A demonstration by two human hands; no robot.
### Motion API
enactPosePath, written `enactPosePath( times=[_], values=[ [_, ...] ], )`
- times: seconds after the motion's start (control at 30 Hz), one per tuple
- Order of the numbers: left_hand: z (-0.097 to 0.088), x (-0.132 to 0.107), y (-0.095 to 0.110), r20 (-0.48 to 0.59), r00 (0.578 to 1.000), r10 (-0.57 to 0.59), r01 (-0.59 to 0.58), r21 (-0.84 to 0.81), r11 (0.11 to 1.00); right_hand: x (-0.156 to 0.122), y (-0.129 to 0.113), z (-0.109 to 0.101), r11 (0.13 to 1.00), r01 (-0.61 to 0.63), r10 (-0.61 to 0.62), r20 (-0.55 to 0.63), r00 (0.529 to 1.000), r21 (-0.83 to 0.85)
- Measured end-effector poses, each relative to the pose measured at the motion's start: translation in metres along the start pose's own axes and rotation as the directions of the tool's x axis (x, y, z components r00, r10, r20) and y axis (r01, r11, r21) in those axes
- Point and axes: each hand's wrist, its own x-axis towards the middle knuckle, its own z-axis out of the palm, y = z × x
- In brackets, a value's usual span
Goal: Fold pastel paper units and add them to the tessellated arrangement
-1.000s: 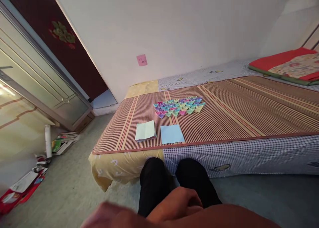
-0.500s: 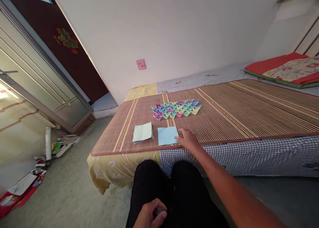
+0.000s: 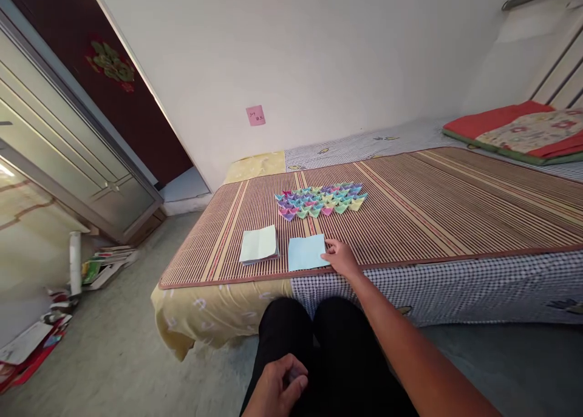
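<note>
My right hand (image 3: pixel 341 258) reaches onto the striped bamboo mat (image 3: pixel 432 204) and its fingertips pinch the right edge of a light blue paper square (image 3: pixel 306 252). Left of that lies a pale green stack of paper (image 3: pixel 259 245). Behind both, several small folded paper boats (image 3: pixel 320 199) in mixed colours stand in tight rows. My left hand (image 3: pixel 279 387) rests on my black-trousered lap (image 3: pixel 328 350) with its fingers curled loosely; nothing shows inside them.
The mat covers a low bed with a checked sheet (image 3: pixel 455 286) and a yellow sheet (image 3: pixel 214 311). A red folded quilt (image 3: pixel 523 128) lies at the far right. A pink note (image 3: pixel 255 115) is stuck on the wall. Papers and a roll (image 3: pixel 73 262) litter the floor at left.
My right hand went from my lap out to the mat, then closed its fingertips on the blue paper's right edge. My left hand came to rest on my lap.
</note>
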Motion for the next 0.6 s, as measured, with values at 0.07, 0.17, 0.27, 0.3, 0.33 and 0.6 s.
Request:
enactPosePath(
  times=[0.07,0.17,0.27,0.3,0.33,0.6],
  values=[
    [-0.007,-0.002,-0.002,-0.072,0.997,0.006,-0.009,-0.040,0.999,-0.014,-0.001,-0.008,0.991,0.025,-0.032,0.050,0.998,0.135],
    [-0.023,0.002,0.009,-0.205,0.978,0.036,-0.069,-0.154,0.986,-0.048,-0.005,-0.024,0.954,0.058,-0.095,0.113,0.989,0.294],
    [-0.036,0.015,0.032,-0.355,0.933,0.050,-0.158,-0.281,0.947,-0.085,-0.015,-0.041,0.919,0.077,-0.140,0.139,0.980,0.386],
    [-0.039,0.019,0.041,-0.443,0.894,0.075,-0.216,-0.279,0.936,-0.096,-0.020,-0.045,0.912,0.076,-0.148,0.150,0.978,0.402],
    [-0.041,0.024,0.050,-0.513,0.851,0.114,-0.278,-0.255,0.926,-0.106,-0.025,-0.050,0.904,0.077,-0.159,0.162,0.974,0.421],
    [-0.043,0.022,0.110,-0.482,0.734,0.479,-0.457,0.172,0.873,-0.157,-0.065,-0.061,0.873,0.125,-0.229,0.169,0.959,0.471]
  ],
)
